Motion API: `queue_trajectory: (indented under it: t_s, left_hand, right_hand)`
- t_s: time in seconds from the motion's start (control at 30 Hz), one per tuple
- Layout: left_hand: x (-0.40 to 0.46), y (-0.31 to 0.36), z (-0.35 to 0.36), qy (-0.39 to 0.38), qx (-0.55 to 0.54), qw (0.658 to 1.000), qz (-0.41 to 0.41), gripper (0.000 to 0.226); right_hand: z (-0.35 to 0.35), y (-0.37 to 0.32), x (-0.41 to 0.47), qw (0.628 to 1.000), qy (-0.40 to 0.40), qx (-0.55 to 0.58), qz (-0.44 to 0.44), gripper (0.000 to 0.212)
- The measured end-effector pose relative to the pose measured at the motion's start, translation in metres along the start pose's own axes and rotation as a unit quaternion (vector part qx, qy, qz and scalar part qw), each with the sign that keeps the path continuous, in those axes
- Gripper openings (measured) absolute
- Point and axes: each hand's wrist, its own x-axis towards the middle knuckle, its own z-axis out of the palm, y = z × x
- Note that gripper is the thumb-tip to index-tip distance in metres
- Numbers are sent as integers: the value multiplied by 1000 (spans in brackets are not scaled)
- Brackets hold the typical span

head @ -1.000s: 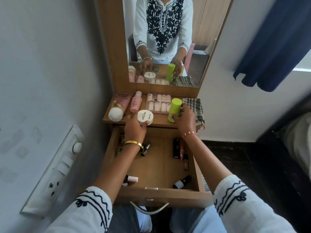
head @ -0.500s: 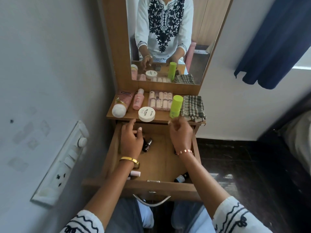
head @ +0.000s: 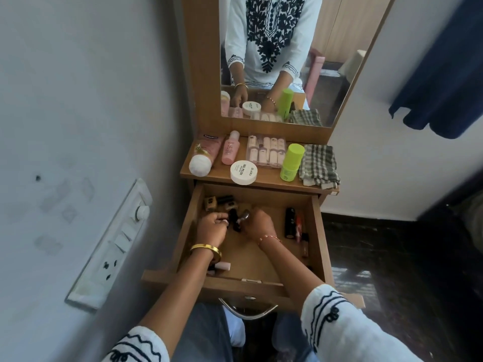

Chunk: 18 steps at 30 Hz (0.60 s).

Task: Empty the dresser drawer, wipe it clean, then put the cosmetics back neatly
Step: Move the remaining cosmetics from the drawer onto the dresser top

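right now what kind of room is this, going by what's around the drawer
Most likely a bedroom dressing corner: a wooden dresser with a tall mirror, cosmetics such as a nail polish remover tub on its shelf, and what looks like a bed edge at far right.

Both hands are curled over a cluster of small dark bottles [head: 233, 221] in the drawer [head: 320, 239], so their fingertips and whatever they hold are hidden. The left forearm covers part of a pink-capped bottle [head: 222, 266] near the drawer front. Labels on the tubes along the drawer's right side [head: 295, 226] are too small to read. The mirror [head: 339, 61] is cut off at the top edge.
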Motion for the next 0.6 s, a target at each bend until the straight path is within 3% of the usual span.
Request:
queue_trajectory:
  t_s: [0.13, 0.3, 0.5, 0.6]
  left_hand:
    - [4, -3, -1, -15, 24, 999, -15, 25]
    - [1, -1, 4, -53, 99, 994, -9, 35]
    - [-4, 2, 3, -63, 84, 994, -14, 34]
    - [-4, 1, 2, -50, 58, 997, -9, 30]
  right_hand:
    - [6, -4, 5, 999, -39, -29, -6, 43]
    - [6, -4, 1, 999, -37, -7, -3, 36]
    - [1, -2, -8, 997, -24, 40, -55, 33]
    - [-2, -4, -16, 993, -19, 100, -64, 45]
